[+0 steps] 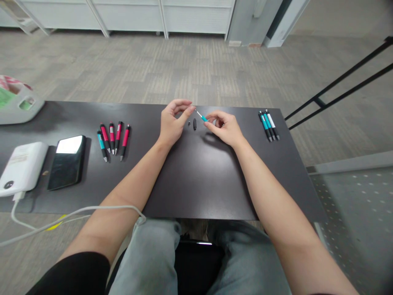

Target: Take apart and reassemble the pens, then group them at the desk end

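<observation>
Nothing on the dark table [196,180] serves as a container; the nearest is a pale basket-like thing [18,107] at ten o'clock on the far left edge, its contents too blurred to tell. At the table's middle, near twelve o'clock, the right hand [223,128] pinches a thin teal-and-white pen refill [201,116] between thumb and fingertips, its tip pointing toward the left hand [172,122]. The left hand is curled, thumb and forefinger nearly closed just beside the refill's tip; whether they hold anything I cannot tell. Between the two hands, two small black pen parts [193,123] lie on the tabletop. At nine o'clock from the hands lies a row of five pens [113,139], four red and one teal. At three o'clock lie three more pens [269,125], teal and white. Further left lie a black phone [66,160] and a white power bank [22,168] with a cable [76,214] trailing across the left forearm.
</observation>
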Available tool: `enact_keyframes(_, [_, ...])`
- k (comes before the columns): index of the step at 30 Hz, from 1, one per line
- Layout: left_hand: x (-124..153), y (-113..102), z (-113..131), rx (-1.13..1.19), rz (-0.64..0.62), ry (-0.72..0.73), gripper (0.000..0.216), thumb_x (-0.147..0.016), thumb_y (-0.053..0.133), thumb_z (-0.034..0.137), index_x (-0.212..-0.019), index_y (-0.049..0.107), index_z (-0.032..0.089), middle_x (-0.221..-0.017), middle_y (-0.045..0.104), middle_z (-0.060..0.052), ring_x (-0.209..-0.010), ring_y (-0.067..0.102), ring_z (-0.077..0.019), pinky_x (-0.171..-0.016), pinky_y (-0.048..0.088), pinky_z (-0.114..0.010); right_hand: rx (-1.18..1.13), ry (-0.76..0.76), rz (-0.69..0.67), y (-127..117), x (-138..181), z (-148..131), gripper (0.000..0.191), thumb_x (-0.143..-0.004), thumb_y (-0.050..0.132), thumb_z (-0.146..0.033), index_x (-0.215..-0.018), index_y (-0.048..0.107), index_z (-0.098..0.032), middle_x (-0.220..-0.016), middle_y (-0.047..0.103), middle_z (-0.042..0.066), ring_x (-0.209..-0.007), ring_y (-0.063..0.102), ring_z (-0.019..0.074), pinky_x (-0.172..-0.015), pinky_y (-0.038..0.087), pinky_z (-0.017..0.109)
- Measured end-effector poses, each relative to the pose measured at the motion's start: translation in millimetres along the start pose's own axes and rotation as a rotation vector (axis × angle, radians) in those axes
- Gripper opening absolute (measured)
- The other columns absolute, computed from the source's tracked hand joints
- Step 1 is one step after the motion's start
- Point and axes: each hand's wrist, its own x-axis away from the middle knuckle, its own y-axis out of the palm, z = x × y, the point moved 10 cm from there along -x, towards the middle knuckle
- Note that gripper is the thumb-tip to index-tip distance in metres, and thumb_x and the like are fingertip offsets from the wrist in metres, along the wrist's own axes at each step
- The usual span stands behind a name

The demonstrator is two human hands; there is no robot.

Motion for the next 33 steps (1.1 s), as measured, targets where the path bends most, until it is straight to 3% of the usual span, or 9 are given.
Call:
enact_keyframes(10, [-2.1,-3.7,11.7,-0.033,0.038,0.024,0.051,-0.101,0.096,0.069,-0.12,0.08,0.025,-0.105,0.09,-0.007,-0.105,0.089,-0.0246,-0.102,0.071,-0.038,-0.007,-0.003,0.008,-0.1,-0.1,-1.6,0.031,-0.098,0.092,-0.054,-0.111,0.082,-0.028,-0.09,0.077,0.0,-0.061,0.042,0.0144,-0.062,0.038,0.035])
enact_keyframes(20, [-4.5,-6.9,-0.3,0.046,0.058,-0.024,0.051,-0.1,0.098,0.068,-0.121,0.08,0.025,-0.107,0.089,-0.007,-0.11,0.09,-0.0253,-0.103,0.071,-0.037,-0.017,-0.012,0.005,0.3,0.0,-2.7,0.026,-0.098,0.089,-0.048,-0.112,0.083,-0.027,-0.091,0.077,0.0,-0.061,0.043,0.0145,-0.063,0.038,0.035])
enact_keyframes(33, [-5.0,-13.1,-5.4,0.076,0.103,-0.046,0.053,-0.096,0.1,0.069,-0.119,0.08,0.026,-0.105,0.089,-0.006,-0.107,0.09,-0.0246,-0.102,0.072,-0.037,0.009,0.014,0.007,-0.3,0.8,-0.5,0.032,-0.097,0.092,-0.056,-0.11,0.082,-0.028,-0.09,0.077,0.0,-0.062,0.042,0.0149,-0.062,0.04,0.035])
